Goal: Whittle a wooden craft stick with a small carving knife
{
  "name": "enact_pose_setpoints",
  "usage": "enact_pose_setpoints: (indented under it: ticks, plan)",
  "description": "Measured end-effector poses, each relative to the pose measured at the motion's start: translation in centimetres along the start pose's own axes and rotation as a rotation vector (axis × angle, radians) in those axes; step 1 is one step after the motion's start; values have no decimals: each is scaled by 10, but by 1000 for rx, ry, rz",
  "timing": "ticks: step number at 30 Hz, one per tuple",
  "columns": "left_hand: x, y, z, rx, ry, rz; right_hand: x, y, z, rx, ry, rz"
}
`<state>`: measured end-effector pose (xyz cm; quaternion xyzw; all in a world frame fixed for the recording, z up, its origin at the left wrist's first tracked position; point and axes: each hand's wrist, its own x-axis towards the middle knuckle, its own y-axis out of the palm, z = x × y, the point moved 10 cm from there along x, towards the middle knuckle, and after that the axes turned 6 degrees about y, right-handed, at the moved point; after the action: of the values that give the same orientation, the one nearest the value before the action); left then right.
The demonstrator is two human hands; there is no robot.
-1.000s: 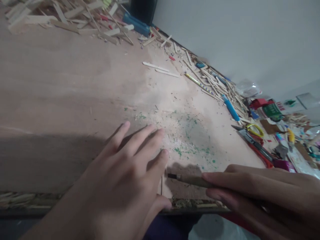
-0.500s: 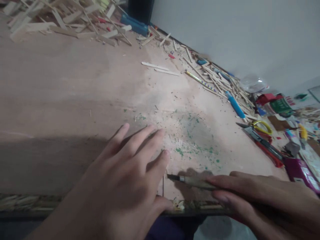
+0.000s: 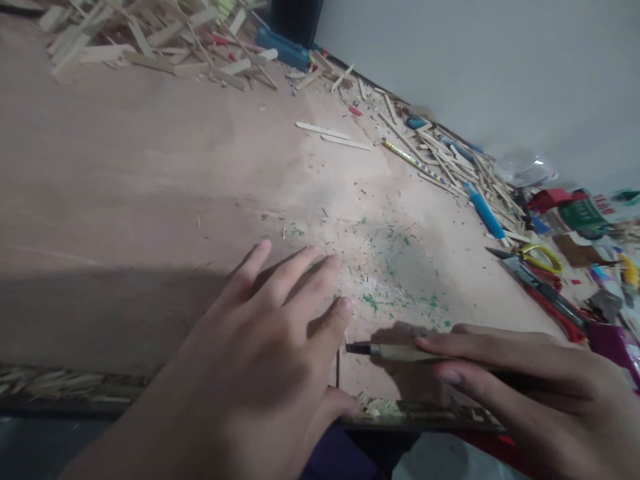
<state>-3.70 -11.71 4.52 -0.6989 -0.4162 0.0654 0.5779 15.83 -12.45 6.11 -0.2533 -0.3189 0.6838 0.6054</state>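
My left hand (image 3: 280, 340) lies palm down on the wooden tabletop (image 3: 125, 193), fingers spread, thumb by the front edge. Beside its index finger and thumb, a thin dark strip or line (image 3: 338, 369) shows on the wood; I cannot tell which it is, and the hand hides what lies to its left. My right hand (image 3: 525, 380) is closed around the pale wooden handle of a wood-carving chisel (image 3: 395, 352). Its short dark blade points left, the tip close to the dark strip and just below the left index fingertip. Whether the blade touches the wood is unclear.
Green and dark shavings (image 3: 380, 300) dot the table ahead. Two craft sticks (image 3: 330, 135), a patterned pencil (image 3: 415, 162) and a blue-handled tool (image 3: 485, 212) lie farther back. Pliers (image 3: 543, 260) and a red-handled tool (image 3: 550, 300) are at right. Wood scraps (image 3: 150, 40) heap at the back left.
The whole view has shifted, so everything appears farther right. My left hand stays in place on the table. The chisel keeps almost the same spot beside the strip, its handle held slightly more level.
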Motion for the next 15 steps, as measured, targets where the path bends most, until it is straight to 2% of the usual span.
enact_pose_setpoints:
  ticks: [3, 7, 15]
  plan:
    - [-1, 2, -2, 10, 15, 20, 0, 0, -10, 100, 53, -15]
    - [-3, 1, -2, 11, 19, -7, 4, 6, -14, 177, 113, 41]
    - [0, 0, 1, -8, 18, -32, 12, 10, -7, 205, 116, 74]
